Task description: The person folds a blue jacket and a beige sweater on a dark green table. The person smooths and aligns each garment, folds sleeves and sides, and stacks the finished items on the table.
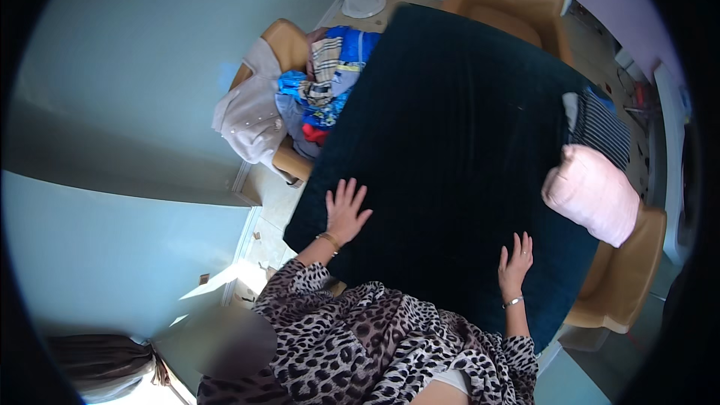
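Observation:
A dark green cloth [442, 120] covers the table before me. My left hand [346, 214] lies on its near left part, fingers spread, holding nothing. Nearer the right side, my right hand [516, 262] rests over the cloth with its fingers stretched out and nothing in it. Whether its palm touches the cloth I cannot tell. On the right edge of the table sits a folded pink piece of cloth [592, 195], beyond the right hand. Just behind that lies a folded striped garment [600, 127].
Tan armchairs stand at the far side [510, 0] and at the right [626, 277]. A chair at the left holds a heap of colourful clothes [322, 97], with a pale garment [255, 109] over its back. A small white round table [362, 4] is beyond.

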The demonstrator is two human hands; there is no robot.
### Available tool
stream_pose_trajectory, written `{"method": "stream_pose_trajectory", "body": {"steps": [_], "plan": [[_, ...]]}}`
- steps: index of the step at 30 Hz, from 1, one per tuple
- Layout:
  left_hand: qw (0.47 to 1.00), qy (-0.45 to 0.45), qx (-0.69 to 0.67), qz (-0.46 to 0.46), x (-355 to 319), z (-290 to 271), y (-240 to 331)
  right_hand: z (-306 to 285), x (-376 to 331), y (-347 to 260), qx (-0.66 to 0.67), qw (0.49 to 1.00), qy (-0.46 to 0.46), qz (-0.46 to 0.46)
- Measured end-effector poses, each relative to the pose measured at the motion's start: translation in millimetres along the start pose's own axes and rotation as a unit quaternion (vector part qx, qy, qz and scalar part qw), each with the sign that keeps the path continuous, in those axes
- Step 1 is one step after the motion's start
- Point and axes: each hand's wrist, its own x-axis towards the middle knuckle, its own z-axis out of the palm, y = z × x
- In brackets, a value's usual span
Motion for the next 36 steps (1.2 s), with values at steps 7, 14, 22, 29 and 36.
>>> {"method": "stream_pose_trajectory", "body": {"steps": [7, 14, 22, 29, 36], "plan": [[0.991, 0.038, -0.120, 0.042, 14, -17, -101, 85, 41, -225, 0.075, 0.986, -0.020, -0.147], [0.978, 0.044, -0.061, -0.196, 56, -10, -296, 162, 61, -441, 0.094, 0.892, -0.212, -0.388], [0.945, 0.250, 0.146, -0.149, 156, -98, -553, 162, 64, -441, 0.075, 0.894, -0.210, -0.388], [0.962, 0.172, 0.030, -0.209, 117, -85, -650, 155, 64, -430, 0.167, 0.874, -0.213, -0.403], [0.837, 0.169, -0.320, -0.410, 169, -201, -499, 145, 60, -435, 0.186, 0.890, -0.214, -0.357]]}}
